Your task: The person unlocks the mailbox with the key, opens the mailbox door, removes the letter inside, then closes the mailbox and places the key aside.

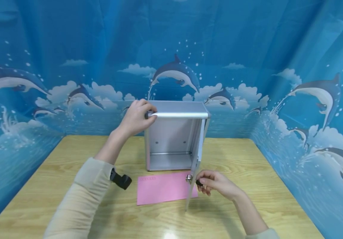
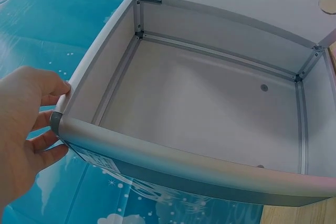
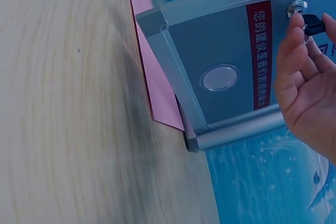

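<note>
A silver metal suggestion box [image 1: 175,115] stands upright with its front door [image 3: 231,51] swung out to the right. My left hand [image 1: 138,116] grips the box's upper left corner, fingers and thumb on either side of the frame [image 2: 73,85]. On the door's outer face, my right hand [image 3: 310,80] pinches the black head of a key [image 3: 314,25], which sits at the round lock [image 3: 297,7]. The lock's metal back part [image 1: 188,178] shows on the door's inner side. Inside, the box shows a bare back panel [image 2: 205,98] with small round fittings.
A pink envelope [image 1: 162,189] lies flat on the wooden table [image 1: 123,215], in front of the box and partly under the open door. Behind and at both sides hangs a blue dolphin-print curtain [image 1: 99,49]. A black strap device [image 1: 120,179] sits on the left wrist.
</note>
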The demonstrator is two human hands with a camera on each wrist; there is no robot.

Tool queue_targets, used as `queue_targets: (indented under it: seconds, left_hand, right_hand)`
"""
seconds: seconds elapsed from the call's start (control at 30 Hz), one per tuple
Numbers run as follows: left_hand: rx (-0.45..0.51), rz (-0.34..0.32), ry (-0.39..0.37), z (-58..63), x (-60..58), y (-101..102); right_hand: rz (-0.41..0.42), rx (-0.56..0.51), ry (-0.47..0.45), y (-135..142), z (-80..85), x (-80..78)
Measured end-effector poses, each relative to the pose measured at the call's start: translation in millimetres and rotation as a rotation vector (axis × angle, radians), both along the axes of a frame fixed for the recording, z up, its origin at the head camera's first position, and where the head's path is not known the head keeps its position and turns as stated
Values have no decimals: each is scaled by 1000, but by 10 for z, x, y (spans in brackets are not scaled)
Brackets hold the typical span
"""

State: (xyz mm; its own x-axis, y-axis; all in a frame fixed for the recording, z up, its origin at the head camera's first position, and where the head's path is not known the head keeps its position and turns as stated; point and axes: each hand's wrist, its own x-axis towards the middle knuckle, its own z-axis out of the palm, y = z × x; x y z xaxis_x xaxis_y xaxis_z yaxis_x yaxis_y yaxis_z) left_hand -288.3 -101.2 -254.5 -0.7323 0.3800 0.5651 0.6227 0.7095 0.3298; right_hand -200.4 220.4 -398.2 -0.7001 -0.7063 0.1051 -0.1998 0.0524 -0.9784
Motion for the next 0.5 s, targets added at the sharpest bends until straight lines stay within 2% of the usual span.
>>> queue_targets:
  seconds: [0.5]
  left_hand:
    - [-19, -3, -24, 29, 11, -4]
  right_hand:
    - [-6, -16, 2, -251, 8, -22]
